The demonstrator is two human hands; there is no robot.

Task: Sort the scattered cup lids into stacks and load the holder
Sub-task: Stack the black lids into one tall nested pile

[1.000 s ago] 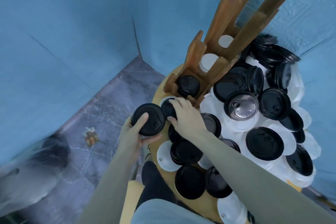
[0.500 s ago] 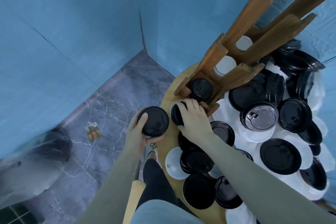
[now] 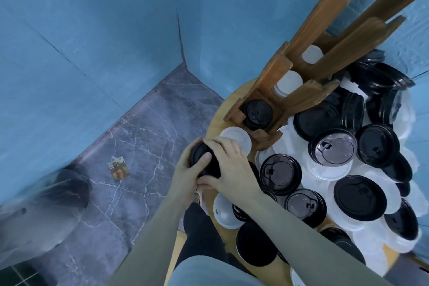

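A small stack of black lids (image 3: 204,162) is gripped between the left hand (image 3: 188,176) and the right hand (image 3: 232,169), both curled round it, just short of the holder (image 3: 278,69), whose black-lid slot (image 3: 257,114) lies up and right, nearer the right hand.

Left hand (image 3: 189,177): raised at the lower centre of the head view, palm turned inward, thumb laid across the top of a small stack of black lids (image 3: 204,162), fingers curled beneath it. Right hand (image 3: 228,169): back of hand upward, fingers curled over the far side of the same stack, thumb tucked against the left thumb. Hands touching each other. Forearms: both in grey-green sleeves, rising from the bottom edge; right forearm crosses diagonally from lower right.
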